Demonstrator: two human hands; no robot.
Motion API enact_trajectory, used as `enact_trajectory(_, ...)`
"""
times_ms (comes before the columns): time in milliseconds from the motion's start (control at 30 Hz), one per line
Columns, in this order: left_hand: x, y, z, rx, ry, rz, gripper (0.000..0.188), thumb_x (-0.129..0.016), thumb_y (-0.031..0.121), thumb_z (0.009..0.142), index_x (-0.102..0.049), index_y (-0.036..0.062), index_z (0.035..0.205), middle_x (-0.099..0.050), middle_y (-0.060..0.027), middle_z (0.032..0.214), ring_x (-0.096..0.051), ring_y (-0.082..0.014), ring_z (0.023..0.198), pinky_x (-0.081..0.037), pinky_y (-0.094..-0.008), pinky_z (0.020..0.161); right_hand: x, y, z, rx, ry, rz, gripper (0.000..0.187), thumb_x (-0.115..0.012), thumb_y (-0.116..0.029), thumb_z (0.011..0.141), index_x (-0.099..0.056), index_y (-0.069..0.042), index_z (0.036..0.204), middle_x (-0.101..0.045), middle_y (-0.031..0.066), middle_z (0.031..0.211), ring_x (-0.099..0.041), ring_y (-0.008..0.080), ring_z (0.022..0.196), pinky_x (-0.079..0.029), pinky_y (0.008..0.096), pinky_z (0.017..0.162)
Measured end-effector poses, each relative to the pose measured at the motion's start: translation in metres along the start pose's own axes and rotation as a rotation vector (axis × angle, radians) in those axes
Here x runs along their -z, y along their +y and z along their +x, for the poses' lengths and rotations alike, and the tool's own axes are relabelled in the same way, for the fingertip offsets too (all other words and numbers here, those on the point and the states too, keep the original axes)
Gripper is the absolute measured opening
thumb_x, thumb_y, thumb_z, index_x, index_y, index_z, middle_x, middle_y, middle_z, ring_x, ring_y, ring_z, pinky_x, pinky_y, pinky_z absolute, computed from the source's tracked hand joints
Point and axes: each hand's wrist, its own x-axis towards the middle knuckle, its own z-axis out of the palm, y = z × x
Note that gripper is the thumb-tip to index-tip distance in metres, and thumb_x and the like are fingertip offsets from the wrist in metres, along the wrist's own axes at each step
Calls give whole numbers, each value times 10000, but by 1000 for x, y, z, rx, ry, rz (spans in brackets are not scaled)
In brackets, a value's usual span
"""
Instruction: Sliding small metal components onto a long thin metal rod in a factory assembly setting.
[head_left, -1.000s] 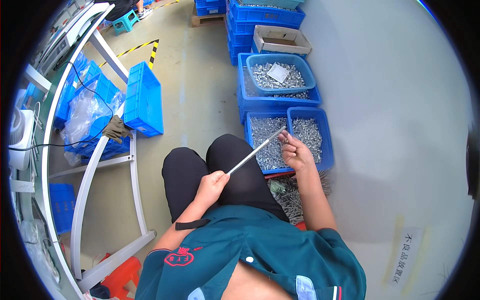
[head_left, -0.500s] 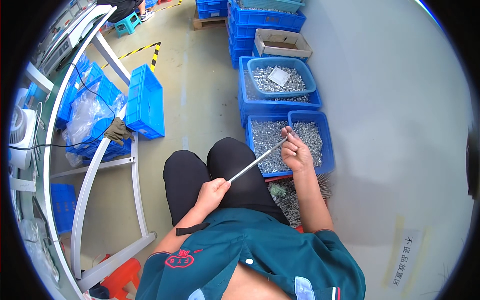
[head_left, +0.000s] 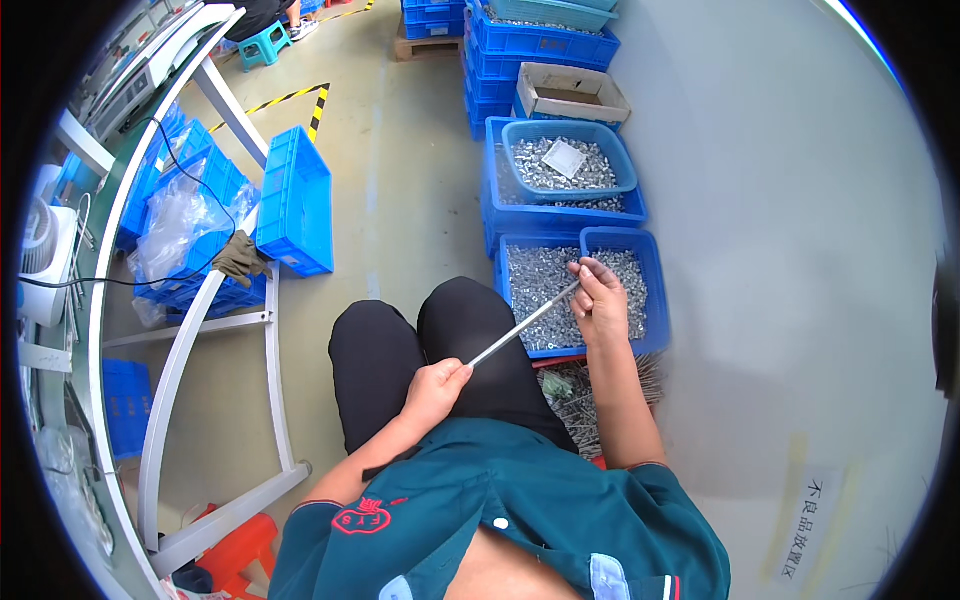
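A thin grey metal rod slants over my lap, rising from lower left to upper right. My left hand is closed round its lower end, above my thigh. At the upper end my right hand pinches the tip between thumb and fingers; whether a small part sits there I cannot make out. Below my right hand stands a blue bin of small silvery metal pieces, with a smaller blue tray of similar pieces inside it. Many loose thin rods lie beside my right thigh, partly hidden by my forearm.
Farther ahead, another blue bin carries a tray of metal pieces, with stacked crates behind. A white-framed table runs along my left, a blue crate by its leg. The pale wall borders my right.
My left hand has shifted slightly right along with the rod. The right fingers have changed position a little at the rod's upper tip. The whole view has moved slightly.
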Motion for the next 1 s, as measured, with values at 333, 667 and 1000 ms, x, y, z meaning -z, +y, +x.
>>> enact_trajectory(333,4,-6,11,3,19,-60,305,-520,211,901,-481,51,644,-375,54,571,-326,-45,542,-294,-233,485,17,17,-1,-492,-92,397,269,-450,-178,932,-480,16,1115,-545,180,1070,-435,87,595,-423,224,538)
enact_trajectory(667,13,-10,5,24,-16,5,309,-535,231,885,-497,-2,686,-414,-23,548,-378,-83,532,-342,-287,493,25,8,17,-246,-19,432,291,-455,83,854,-475,24,1138,-525,201,1129,-534,305,1069,-498,386,869)
enact_trajectory(1000,14,3,-1,5,-32,114,296,-537,231,878,-515,0,695,-407,-69,524,-383,-112,494,-345,-293,484,25,-1,23,-229,-103,413,259,-422,35,893,-470,45,1148,-521,222,1152,-533,317,1094,-485,428,921)
